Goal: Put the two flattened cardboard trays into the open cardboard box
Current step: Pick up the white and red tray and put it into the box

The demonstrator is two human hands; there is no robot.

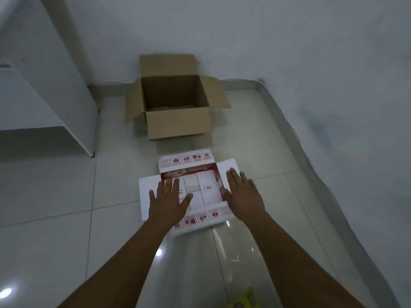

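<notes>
A flattened white cardboard tray with red printed panels lies on the tiled floor in front of me, its flaps spread out. I cannot tell whether a second tray lies under it. My left hand rests flat over the tray's left side, fingers spread. My right hand lies flat over its right side, fingers extended. Neither hand grips anything. The open brown cardboard box stands on the floor just beyond the tray, against the wall, flaps folded outward, with brown cardboard lying on its bottom.
A white cabinet or appliance stands at the left. White walls close the floor at the back and right. A yellow object shows at the bottom edge. The glossy tiled floor stretches to the left.
</notes>
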